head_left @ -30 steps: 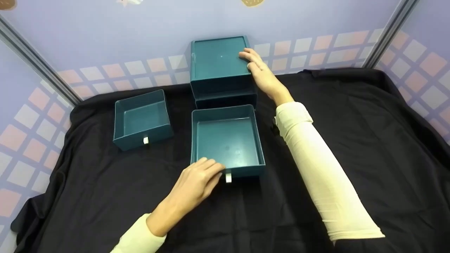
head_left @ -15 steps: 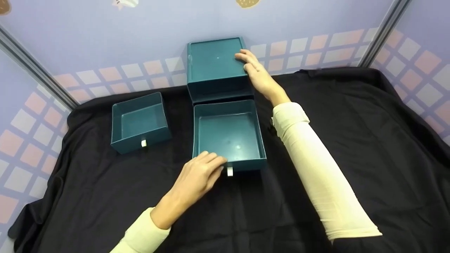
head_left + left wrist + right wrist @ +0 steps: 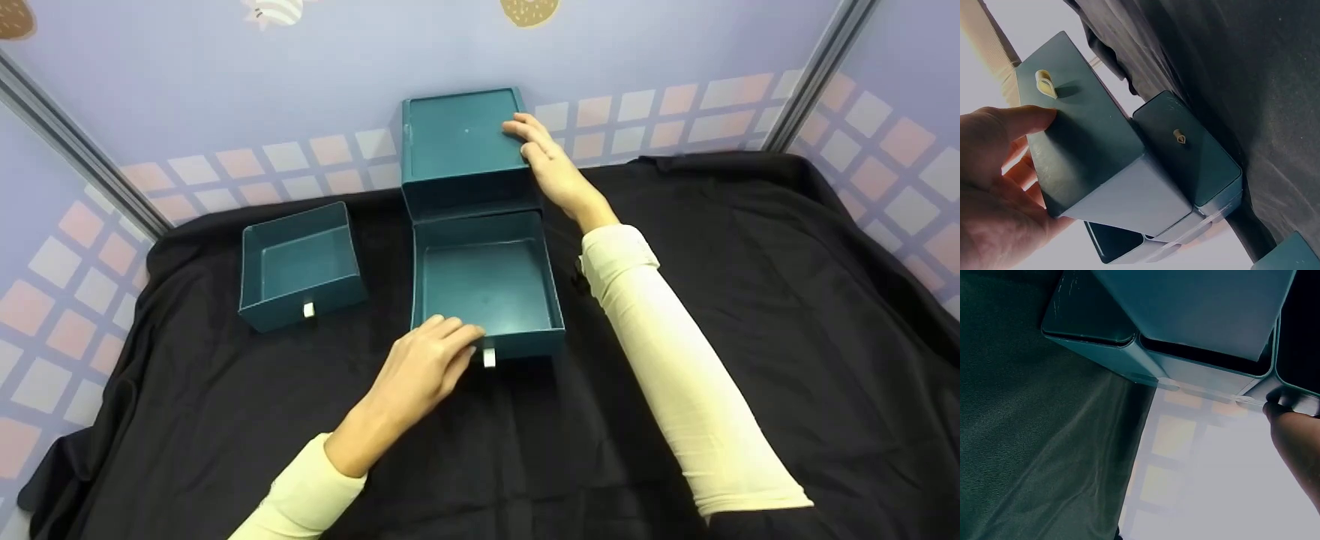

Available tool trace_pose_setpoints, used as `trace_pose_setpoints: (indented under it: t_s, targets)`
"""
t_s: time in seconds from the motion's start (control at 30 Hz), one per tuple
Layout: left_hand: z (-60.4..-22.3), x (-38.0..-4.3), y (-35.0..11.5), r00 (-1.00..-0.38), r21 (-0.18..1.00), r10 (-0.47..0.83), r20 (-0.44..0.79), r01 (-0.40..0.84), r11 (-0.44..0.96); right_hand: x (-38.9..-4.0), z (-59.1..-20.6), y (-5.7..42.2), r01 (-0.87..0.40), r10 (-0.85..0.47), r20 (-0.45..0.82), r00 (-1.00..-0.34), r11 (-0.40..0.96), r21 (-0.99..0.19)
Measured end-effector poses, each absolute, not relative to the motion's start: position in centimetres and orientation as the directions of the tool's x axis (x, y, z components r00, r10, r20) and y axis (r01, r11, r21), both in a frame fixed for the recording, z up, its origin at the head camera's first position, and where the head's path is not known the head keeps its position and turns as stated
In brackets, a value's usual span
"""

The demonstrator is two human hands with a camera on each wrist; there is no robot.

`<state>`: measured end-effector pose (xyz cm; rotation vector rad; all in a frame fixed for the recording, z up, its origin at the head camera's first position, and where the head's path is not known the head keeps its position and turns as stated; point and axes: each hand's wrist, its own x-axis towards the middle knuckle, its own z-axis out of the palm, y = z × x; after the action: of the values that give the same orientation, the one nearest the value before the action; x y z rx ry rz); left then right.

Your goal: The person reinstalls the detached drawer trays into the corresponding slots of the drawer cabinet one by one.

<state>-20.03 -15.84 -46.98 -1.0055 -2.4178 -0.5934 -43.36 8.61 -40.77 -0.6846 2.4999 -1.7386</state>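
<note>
On the left, a green side drawer sits by itself on the black cloth. It has a little white tab on its front.

Next comes the left hand. Its arm reaches up from the bottom, in a pale yellow sleeve. The back of the hand is up, and the wrist leans to the right. Its grip is pinching the front wall of the held drawer: the thumb is on the outside, near the white loop, and the fingers go over the top edge.

The held drawer is in the middle, right in front of the green drawer box. Its back end is at the mouth of the middle slot. How far in it goes, I cannot tell. Under it is the bottom drawer, tucked in its slot. Above it is the dark top slot.

On the right, the right hand rests on the box's top right edge. Its grip is spread, with the fingers lying on top and the thumb lower down, by the front corner. That arm stretches far forward in its own sleeve.

On the back wall there is a doughnut picture.
</note>
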Motion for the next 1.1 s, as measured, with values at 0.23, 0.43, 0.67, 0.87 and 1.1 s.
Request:
trace_pose_setpoints:
  t_s: [0.23,0.43,0.67,0.87,1.1]
  targets:
    - [-47.0,-20.8,-15.7,-0.644,0.221,0.535,0.548,0.728,0.650,-43.7,-40.8,8.6,-0.348,-0.365,0.238,-0.900,0.275,-0.896]
    - [-46.8,-22.0,-15.2,-0.680,0.247,0.514,0.523,0.698,0.672,-43.9,-40.7,8.9,-0.349,-0.352,0.244,-0.904,0.277,-0.895]
    - [-47.1,-22.2,-15.2,-0.696,0.250,0.508,0.507,0.683,0.686,-43.3,-40.8,9.1,-0.330,-0.362,0.214,-0.907,0.295,-0.897]
    - [-47.2,-22.6,-14.9,-0.708,0.263,0.478,0.520,0.665,0.699,-43.1,-40.3,9.0,-0.337,-0.360,0.223,-0.906,0.296,-0.894]
    - [-47.0,-23.9,-14.2,-0.730,0.267,0.445,0.518,0.633,0.727,-43.0,-40.4,9.0,-0.340,-0.367,0.224,-0.903,0.293,-0.893]
